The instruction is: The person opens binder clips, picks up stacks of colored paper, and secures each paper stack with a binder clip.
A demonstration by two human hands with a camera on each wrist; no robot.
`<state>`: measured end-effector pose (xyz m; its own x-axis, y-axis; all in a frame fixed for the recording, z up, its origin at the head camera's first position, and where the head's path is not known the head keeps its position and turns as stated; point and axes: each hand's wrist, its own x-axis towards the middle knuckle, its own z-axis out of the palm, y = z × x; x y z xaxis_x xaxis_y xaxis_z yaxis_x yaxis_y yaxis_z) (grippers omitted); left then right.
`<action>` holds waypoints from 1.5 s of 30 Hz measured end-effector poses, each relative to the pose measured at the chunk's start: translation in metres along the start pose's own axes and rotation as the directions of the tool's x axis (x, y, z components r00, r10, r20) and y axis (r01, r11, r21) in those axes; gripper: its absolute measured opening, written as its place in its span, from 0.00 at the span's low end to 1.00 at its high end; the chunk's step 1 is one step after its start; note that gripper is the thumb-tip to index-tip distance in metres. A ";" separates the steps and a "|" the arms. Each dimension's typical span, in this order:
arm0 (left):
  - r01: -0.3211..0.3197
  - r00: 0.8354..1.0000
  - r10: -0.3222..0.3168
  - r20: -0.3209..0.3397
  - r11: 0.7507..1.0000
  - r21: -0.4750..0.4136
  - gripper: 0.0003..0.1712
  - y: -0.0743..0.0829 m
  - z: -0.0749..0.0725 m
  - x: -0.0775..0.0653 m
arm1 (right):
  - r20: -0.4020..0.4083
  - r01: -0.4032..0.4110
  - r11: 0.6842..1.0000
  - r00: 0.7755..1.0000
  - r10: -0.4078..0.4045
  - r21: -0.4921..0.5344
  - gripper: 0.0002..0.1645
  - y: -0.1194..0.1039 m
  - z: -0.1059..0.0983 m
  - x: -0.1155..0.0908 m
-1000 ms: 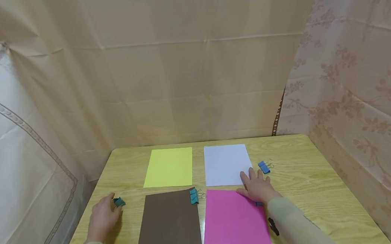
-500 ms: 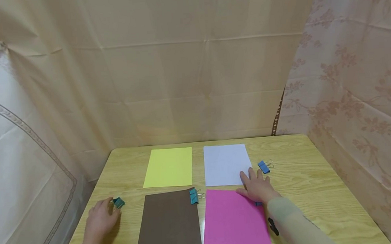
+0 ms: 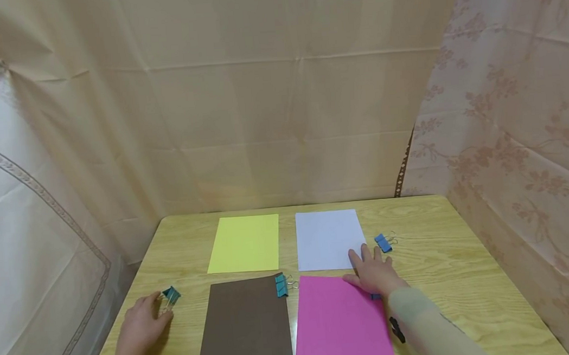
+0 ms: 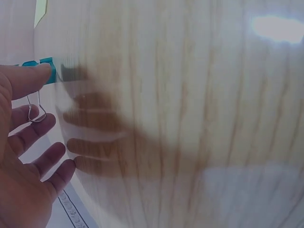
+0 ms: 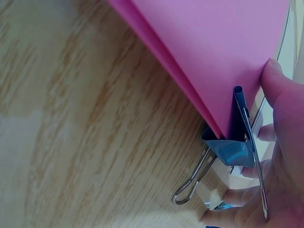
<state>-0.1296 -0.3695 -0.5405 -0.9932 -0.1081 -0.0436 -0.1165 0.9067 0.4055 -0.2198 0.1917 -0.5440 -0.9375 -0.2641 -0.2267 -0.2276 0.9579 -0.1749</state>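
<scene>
My left hand point(image 3: 143, 325) is at the table's left side, thumb and fingers spread around the wire handles of a teal binder clip point(image 3: 171, 294). In the left wrist view the thumb overlaps the clip point(image 4: 51, 71), and a wire loop point(image 4: 37, 109) shows by a fingertip. My right hand point(image 3: 376, 276) lies with spread fingers, fingertips at the corner of the white paper point(image 3: 328, 237) and thumb on the pink paper stack point(image 3: 343, 323). Beneath this hand a blue binder clip point(image 5: 232, 149) grips the pink stack's corner, its handles sticking out.
A brown paper stack point(image 3: 245, 329) lies left of the pink one, with a teal binder clip point(image 3: 281, 286) on its upper right corner. Yellow paper point(image 3: 244, 243) sits behind. Another blue binder clip point(image 3: 383, 242) and a black clip point(image 3: 397, 329) are on the right.
My left hand has drawn back slightly toward the lower left, and the teal clip's wire handles have come into view between thumb and fingers. The right hand stays in place.
</scene>
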 end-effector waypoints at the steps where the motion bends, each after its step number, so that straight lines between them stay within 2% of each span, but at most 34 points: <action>1: -0.007 1.000 0.007 -0.008 1.000 -0.003 0.40 -0.001 0.001 -0.001 | 0.002 -0.002 1.000 1.000 0.002 0.001 0.48 0.000 0.000 0.000; 6: -0.005 1.000 0.005 -0.010 1.000 -0.012 0.44 -0.001 0.001 -0.004 | -0.005 0.003 1.000 1.000 -0.003 0.001 0.47 -0.001 -0.002 -0.002; 19: 0.048 0.998 -0.049 0.050 0.999 0.023 0.53 0.002 0.001 -0.004 | -0.005 0.006 1.000 1.000 -0.006 0.001 0.48 0.000 0.001 0.000; 29: 0.060 0.997 -0.060 0.049 0.998 0.018 0.49 0.004 0.001 -0.005 | -0.010 0.008 1.000 1.000 -0.008 -0.001 0.48 0.004 0.006 0.005; 45: 0.033 0.999 -0.034 0.018 0.999 0.031 0.45 0.002 0.003 0.001 | -0.003 0.004 1.000 1.000 -0.004 0.007 0.48 0.002 0.003 0.003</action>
<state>-0.1306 -0.3670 -0.5423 -0.9886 -0.1315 -0.0735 -0.1496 0.9146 0.3756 -0.2220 0.1926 -0.5477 -0.9372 -0.2676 -0.2235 -0.2295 0.9561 -0.1823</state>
